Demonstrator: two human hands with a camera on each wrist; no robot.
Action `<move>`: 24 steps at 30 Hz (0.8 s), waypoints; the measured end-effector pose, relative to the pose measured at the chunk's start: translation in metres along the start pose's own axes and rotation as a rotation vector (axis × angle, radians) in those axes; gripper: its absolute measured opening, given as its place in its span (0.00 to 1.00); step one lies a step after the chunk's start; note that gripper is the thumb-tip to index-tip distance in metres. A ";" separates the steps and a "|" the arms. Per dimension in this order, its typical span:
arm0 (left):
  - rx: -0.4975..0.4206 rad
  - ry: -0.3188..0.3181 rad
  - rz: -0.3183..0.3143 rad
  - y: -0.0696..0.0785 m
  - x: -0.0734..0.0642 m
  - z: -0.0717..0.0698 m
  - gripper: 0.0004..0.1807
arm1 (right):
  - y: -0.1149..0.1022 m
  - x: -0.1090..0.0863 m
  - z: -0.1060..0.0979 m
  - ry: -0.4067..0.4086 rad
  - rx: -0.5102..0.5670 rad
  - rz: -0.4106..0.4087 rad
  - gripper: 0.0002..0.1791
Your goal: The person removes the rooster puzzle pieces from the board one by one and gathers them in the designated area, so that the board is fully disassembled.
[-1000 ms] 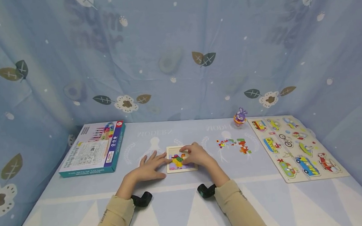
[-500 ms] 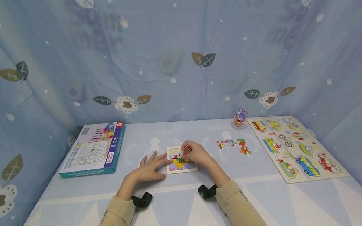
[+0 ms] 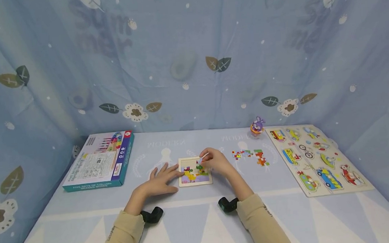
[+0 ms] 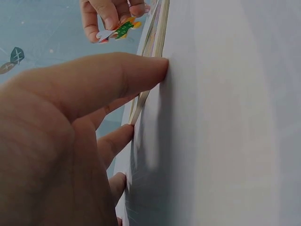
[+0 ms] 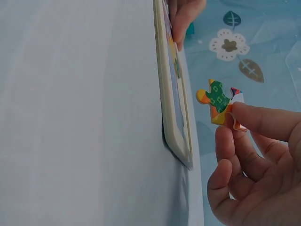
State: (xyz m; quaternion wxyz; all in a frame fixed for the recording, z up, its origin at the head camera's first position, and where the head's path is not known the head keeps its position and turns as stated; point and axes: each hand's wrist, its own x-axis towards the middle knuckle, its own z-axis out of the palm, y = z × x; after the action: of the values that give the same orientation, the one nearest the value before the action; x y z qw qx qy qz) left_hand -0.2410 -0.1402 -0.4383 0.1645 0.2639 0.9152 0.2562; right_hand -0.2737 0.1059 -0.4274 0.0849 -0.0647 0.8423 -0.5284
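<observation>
Right, nearest to us two tan sleeves (image 3: pixel 262 224) reach in over the pale patterned tablecloth (image 3: pixel 201 222), a black wrist device (image 3: pixel 152 215) at each cuff. Just beyond, the left hand (image 3: pixel 161 181) lies low with fingers spread, its fingertips touching the left side of a small wooden puzzle tray (image 3: pixel 188 159). And look at the right hand (image 3: pixel 216 162), well clear of its partner: thumb and fingers pinch a puzzle piece (image 5: pixel 218 98), green, yellow and orange with a pale patch, held up and tilted above the tray's right-hand part, apart from it! Inside that tray, joined pieces (image 3: pixel 190 177) in yellow, green and lilac fill the lower portion, with bare wood along the top.

Over to the right of the tray, loose pieces (image 3: pixel 247 153) lie near one another on the cloth. Out on the far left rests a flat boxed set (image 3: pixel 97 162) with a teal edge; far right, a big vehicle board (image 3: pixel 283 145). Just beside its back corner stands a purple rabbit figurine (image 3: pixel 258 124), and behind everything hangs a blue leaf-print curtain (image 3: pixel 182 43).
</observation>
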 end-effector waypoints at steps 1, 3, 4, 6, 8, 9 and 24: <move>0.001 0.003 0.000 0.000 0.000 0.000 0.29 | -0.001 0.000 -0.001 0.008 0.003 0.003 0.11; -0.001 0.007 -0.001 0.000 0.000 -0.001 0.29 | 0.000 0.000 -0.003 0.021 0.005 0.005 0.11; -0.001 0.009 0.000 0.000 -0.001 -0.001 0.29 | 0.000 0.000 -0.004 0.025 0.005 0.008 0.10; -0.014 0.008 0.002 0.001 -0.001 -0.001 0.29 | 0.002 0.000 -0.005 0.028 -0.002 0.008 0.10; -0.020 0.000 -0.001 0.002 -0.002 -0.001 0.29 | 0.005 0.000 -0.007 0.032 -0.010 0.011 0.10; -0.024 -0.003 -0.003 0.002 -0.002 0.000 0.29 | 0.006 -0.001 -0.009 0.035 -0.012 0.018 0.10; -0.022 0.002 0.007 0.002 -0.002 0.001 0.30 | 0.010 -0.011 -0.035 0.067 -0.002 0.061 0.13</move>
State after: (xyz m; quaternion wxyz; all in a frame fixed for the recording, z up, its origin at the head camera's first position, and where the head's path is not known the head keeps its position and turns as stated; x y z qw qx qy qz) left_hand -0.2380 -0.1393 -0.4375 0.1657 0.2649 0.9117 0.2668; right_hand -0.2707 0.1433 -0.4209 0.0727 -0.0217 0.8466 -0.5268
